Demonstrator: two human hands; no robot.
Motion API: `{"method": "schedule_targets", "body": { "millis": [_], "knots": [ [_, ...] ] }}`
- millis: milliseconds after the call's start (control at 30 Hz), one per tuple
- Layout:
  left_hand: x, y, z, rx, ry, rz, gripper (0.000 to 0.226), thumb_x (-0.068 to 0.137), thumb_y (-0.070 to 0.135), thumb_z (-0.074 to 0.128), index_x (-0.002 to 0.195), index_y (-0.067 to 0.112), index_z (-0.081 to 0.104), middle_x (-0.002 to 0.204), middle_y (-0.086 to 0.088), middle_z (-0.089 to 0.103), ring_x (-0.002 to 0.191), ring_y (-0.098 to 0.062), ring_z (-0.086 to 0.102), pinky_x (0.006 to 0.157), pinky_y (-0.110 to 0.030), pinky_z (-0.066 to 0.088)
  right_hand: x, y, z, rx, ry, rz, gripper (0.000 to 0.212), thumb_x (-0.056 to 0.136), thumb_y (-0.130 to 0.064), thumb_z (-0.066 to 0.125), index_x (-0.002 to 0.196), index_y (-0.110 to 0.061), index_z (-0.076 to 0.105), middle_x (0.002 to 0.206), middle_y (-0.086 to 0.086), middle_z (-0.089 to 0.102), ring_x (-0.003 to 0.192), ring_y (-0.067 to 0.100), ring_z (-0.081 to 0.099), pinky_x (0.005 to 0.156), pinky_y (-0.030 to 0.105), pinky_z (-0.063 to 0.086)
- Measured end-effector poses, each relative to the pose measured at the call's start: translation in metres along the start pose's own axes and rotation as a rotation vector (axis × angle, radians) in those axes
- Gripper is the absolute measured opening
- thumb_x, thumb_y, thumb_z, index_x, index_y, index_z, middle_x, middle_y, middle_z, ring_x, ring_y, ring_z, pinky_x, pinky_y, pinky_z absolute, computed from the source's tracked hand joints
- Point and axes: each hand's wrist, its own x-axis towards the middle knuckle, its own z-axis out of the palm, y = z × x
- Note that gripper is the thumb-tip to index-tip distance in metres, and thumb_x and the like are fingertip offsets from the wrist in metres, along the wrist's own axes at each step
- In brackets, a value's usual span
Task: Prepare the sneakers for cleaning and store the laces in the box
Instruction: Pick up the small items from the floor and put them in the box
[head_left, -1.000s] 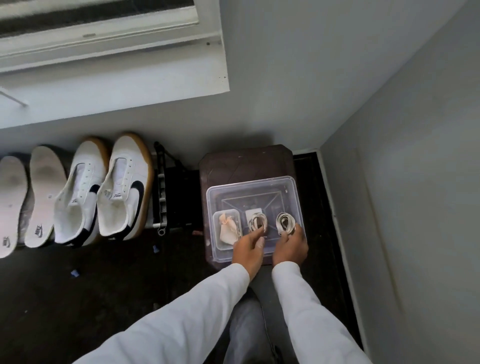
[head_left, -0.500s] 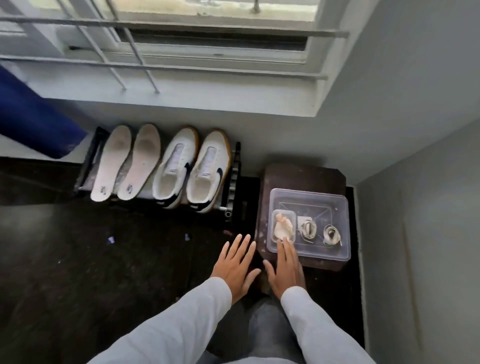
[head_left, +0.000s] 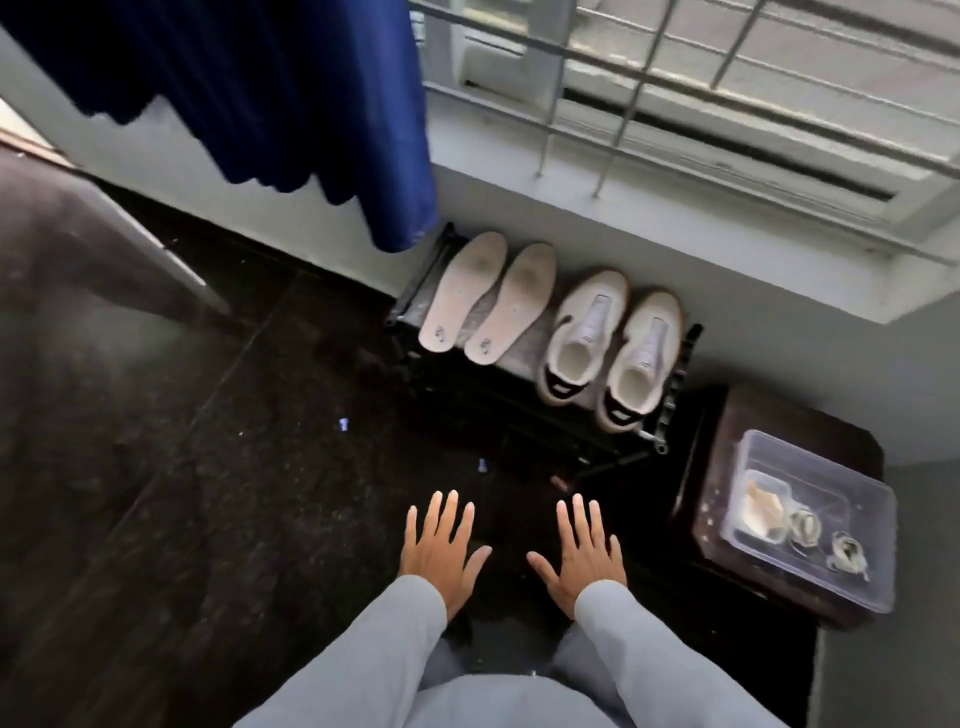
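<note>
At the far left we see only dark floor (head_left: 156, 467) and a blue curtain (head_left: 291, 104) hanging by the wall. Next comes the low black rack (head_left: 415, 301), with two insoles (head_left: 465, 293) lying side by side on it and the two sneakers (head_left: 613, 345) just beside them, tongues up and no laces in the eyelets.

Below, over the floor, our left hand (head_left: 441, 551) and right hand (head_left: 582, 556) are spread flat with fingers apart, both empty and touching none of the task's things.

At the right, on a dark stool (head_left: 789, 415), sits the clear box (head_left: 852, 499). Inside it lie two coiled laces (head_left: 826, 540), beside a small tub (head_left: 761, 512) holding something pale that we cannot make out.

To our eye the job looks close to finished. What could still go wrong: the box has no lid on it and sits toward the stool's near edge, so a careless knock as we rise could tip it and spill the coils. They also look loosely wound, and may unravel and tangle if jostled. The insoles lean on the rack and could slide off if it is bumped.
</note>
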Motion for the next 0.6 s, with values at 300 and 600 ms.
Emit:
{"method": "schedule_targets", "body": {
  "millis": [300, 600],
  "knots": [
    [0.000, -0.149, 0.007, -0.208, 0.040, -0.244, 0.097, 0.071, 0.057, -0.025, 0.157, 0.022, 0.002, 0.167, -0.005, -0.004, 0.154, -0.024, -0.007, 0.122, -0.050, -0.004, 0.043, -0.166, -0.028, -0.177, -0.046, -0.224, 0.083, 0.089, -0.073, 0.010, 0.151, -0.026, -0.018, 0.159, -0.001, -0.027, 0.146, 0.022, -0.028, 0.122, 0.050, 0.004],
    [0.083, -0.272, 0.010, -0.221, 0.037, -0.297, 0.070, 0.092, 0.050, 0.014, 0.143, 0.017, 0.049, 0.151, -0.012, 0.047, 0.140, -0.031, 0.043, 0.113, -0.055, 0.031, 0.145, -0.288, -0.032, -0.203, -0.048, -0.382, 0.088, 0.078, -0.078, -0.003, 0.148, -0.027, -0.021, 0.159, -0.003, -0.027, 0.144, 0.020, -0.029, 0.122, 0.050, 0.001]
  ]
}}
